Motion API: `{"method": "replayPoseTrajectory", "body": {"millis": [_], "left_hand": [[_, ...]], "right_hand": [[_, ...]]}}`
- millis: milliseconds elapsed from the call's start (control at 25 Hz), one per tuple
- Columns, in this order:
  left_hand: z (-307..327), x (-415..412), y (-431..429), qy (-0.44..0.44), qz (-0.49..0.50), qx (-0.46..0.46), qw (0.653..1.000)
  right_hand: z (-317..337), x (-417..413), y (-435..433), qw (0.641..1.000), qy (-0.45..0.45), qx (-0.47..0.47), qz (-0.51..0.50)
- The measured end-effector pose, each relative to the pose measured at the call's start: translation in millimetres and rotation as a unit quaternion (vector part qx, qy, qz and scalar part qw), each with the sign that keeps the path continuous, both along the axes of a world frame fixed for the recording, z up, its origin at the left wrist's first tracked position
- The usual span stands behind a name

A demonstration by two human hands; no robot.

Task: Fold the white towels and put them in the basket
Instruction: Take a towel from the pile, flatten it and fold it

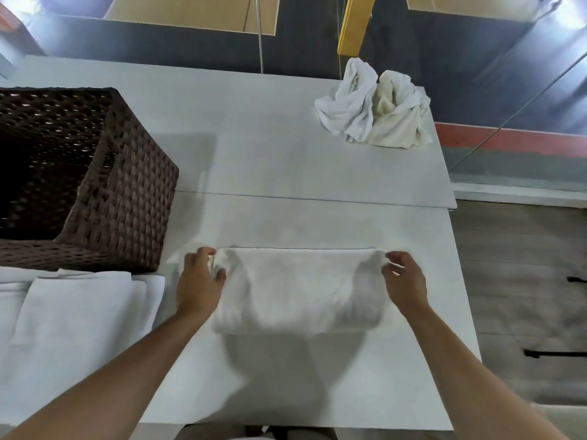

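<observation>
Towel [297, 290] folded on worktop [286, 160], far corners pinched by left hand [198, 282] and right hand [405, 281], basket [127, 192] sat left, crumpled towels [374, 112] piled far right.

White cloth on a pale grey bench, dark brown weave alongside.

The towel [297, 290] between the left hand [200, 281] and right hand [405, 285] is plain white; the basket [127, 192] beyond the left hand is dark brown wicker in a basket-weave pattern; the crumpled towels [374, 109] far beyond the right hand are white and cream.
</observation>
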State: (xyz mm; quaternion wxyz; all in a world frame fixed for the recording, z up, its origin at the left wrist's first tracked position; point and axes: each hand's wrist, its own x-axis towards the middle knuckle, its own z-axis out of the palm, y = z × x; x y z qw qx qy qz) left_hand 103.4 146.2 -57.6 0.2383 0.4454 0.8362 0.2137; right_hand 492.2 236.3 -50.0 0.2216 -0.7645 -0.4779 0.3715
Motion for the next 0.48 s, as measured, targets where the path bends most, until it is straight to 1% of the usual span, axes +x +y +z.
{"method": "replayPoseTrajectory", "body": {"millis": [80, 120, 200, 240, 280, 320, 480], "left_hand": [[-5, 26, -19, 0.014, -0.094, 0.003, 0.995], [-9, 42, -32, 0.026, -0.156, -0.002, 0.987], [-19, 75, -59, 0.059, -0.266, -0.009, 0.962], [-24, 91, -73, 0.081, -0.311, -0.015, 0.947], [-27, 103, -85, 0.103, -0.343, -0.024, 0.933], [-33, 111, -94, 0.125, -0.357, -0.034, 0.925], [-41, 116, -100, 0.213, -0.305, -0.041, 0.927]], "right_hand": [[-10, -12, -3, 0.990, -0.072, 0.011, 0.122], [-16, -19, -4, 0.975, -0.120, 0.018, 0.187], [-30, -28, -2, 0.928, -0.217, 0.035, 0.300], [-35, -30, -1, 0.905, -0.255, 0.042, 0.338], [-40, -30, 1, 0.890, -0.277, 0.048, 0.360], [-42, -29, 3, 0.885, -0.283, 0.051, 0.366], [-34, -22, -4, 0.909, -0.279, 0.011, 0.310]]}}
